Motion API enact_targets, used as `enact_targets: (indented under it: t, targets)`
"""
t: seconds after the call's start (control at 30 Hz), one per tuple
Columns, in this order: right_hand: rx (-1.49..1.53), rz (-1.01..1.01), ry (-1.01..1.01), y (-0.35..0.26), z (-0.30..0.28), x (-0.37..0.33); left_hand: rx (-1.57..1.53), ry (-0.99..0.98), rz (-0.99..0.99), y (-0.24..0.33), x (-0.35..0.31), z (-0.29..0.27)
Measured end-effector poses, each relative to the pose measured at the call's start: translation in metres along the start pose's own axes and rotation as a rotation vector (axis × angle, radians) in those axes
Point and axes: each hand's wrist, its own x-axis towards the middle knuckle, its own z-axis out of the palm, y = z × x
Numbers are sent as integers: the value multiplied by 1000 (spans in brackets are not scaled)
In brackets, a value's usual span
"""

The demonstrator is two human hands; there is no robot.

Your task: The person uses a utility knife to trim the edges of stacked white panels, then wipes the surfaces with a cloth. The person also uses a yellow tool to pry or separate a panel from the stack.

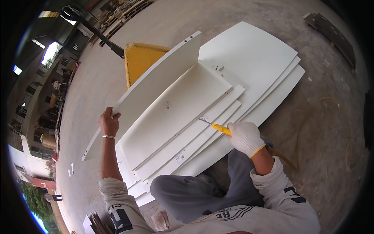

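My bare left hand (108, 123) is closed round the near edge of a white panel (156, 78), which stands tilted up on its long edge. Small dark holes show near that panel's ends. In my right hand (246, 139), which wears a white knit glove, is a yellow-handled tool (221, 128) with a thin metal tip. The tip is over the edge of a flat white board (177, 113) that carries a small label. More white boards (249, 54) of different sizes lie stacked beneath, some with labels and edge holes.
Beyond the boards stands a yellow pallet jack (142, 58) with a long black handle. A yellowish hose (286, 159) runs over the concrete floor at right. A dark wooden pallet (331, 37) lies far right. Wooden pallets (120, 15) are stacked at the back. A crumpled glove (160, 220) lies near me.
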Motion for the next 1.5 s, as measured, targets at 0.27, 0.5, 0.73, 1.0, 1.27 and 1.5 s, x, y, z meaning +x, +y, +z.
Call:
enact_targets:
  t: [0.27, 0.5, 0.73, 1.0, 1.27, 1.5]
  targets:
    - [17, -16, 13, 9, 1, 2, -195, -133, -56, -21, -15, 6]
    - [4, 50, -38, 1, -5, 9, -231, -139, -99, -13, -15, 1]
    - [-6, 282, 86, 16, -15, 55, -158, -173, -71, 7, 17, -13]
    - [-101, -449, -303, -55, 12, 49, -36, -190, 2, 35, 28, -35]
    - [-205, -299, -166, -67, 20, 53, -98, -140, -32, 22, -20, -7]
    - [-63, -121, -24, -28, 9, 51, -89, -22, 115, 48, -86, 2]
